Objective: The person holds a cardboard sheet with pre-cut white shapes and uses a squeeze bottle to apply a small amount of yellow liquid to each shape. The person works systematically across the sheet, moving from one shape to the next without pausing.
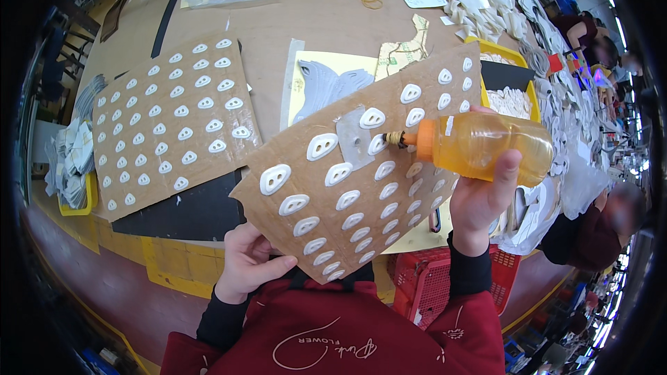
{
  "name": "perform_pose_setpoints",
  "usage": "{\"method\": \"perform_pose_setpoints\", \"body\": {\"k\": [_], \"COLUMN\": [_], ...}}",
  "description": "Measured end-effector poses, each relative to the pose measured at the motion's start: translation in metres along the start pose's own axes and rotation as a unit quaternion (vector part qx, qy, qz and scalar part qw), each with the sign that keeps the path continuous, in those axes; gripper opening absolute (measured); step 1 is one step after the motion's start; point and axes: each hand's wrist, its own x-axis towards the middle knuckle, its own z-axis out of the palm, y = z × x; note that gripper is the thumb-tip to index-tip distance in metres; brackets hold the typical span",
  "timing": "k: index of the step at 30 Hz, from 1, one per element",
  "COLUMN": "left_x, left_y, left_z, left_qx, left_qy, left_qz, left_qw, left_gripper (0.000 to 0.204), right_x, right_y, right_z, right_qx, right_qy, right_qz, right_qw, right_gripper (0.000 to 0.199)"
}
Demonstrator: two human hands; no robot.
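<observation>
While left fingers [283, 264] pinch board [368, 191] edge | right fingers [509, 164] hold bottle [493, 140] | tabletop [267, 31] beyond

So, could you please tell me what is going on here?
A person's left hand grips the near edge of a tilted brown board bearing rows of white two-holed pieces. The right hand holds a bottle of amber liquid sideways, its nozzle at one of those pieces; whether they touch is unclear. A second brown board with similar pieces lies to the left, partly over a black sheet.

Wide downward head-worn fisheye view
</observation>
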Motion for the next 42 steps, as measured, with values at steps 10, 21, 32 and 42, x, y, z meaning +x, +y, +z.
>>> {"method": "perform_pose_setpoints", "body": {"k": [10, 21, 32, 42], "left_x": [0.000, 0.000, 0.001, 0.002], "left_y": [0.003, 0.002, 0.000, -0.001], "left_z": [0.002, 0.001, 0.001, 0.001], "left_qx": [0.007, 0.016, 0.007, -0.016], "left_qy": [-0.005, -0.002, -0.007, -0.003], "left_qz": [-0.007, -0.006, -0.013, -0.007], "left_qw": [1.000, 1.000, 1.000, 1.000], "left_gripper": [0.043, 0.044, 0.046, 0.050], "right_x": [-0.001, -0.014, -0.026, -0.049], "right_y": [-0.007, -0.020, -0.013, -0.002], "right_z": [0.002, 0.009, 0.006, 0.001], "right_qx": [-0.045, -0.117, -0.088, -0.121], "right_qy": [-0.027, -0.063, -0.028, 0.003], "right_qz": [-0.010, 0.005, 0.011, 0.017], "right_qw": [0.999, 0.991, 0.996, 0.992], "right_gripper": [0.068, 0.079, 0.082, 0.087]}}
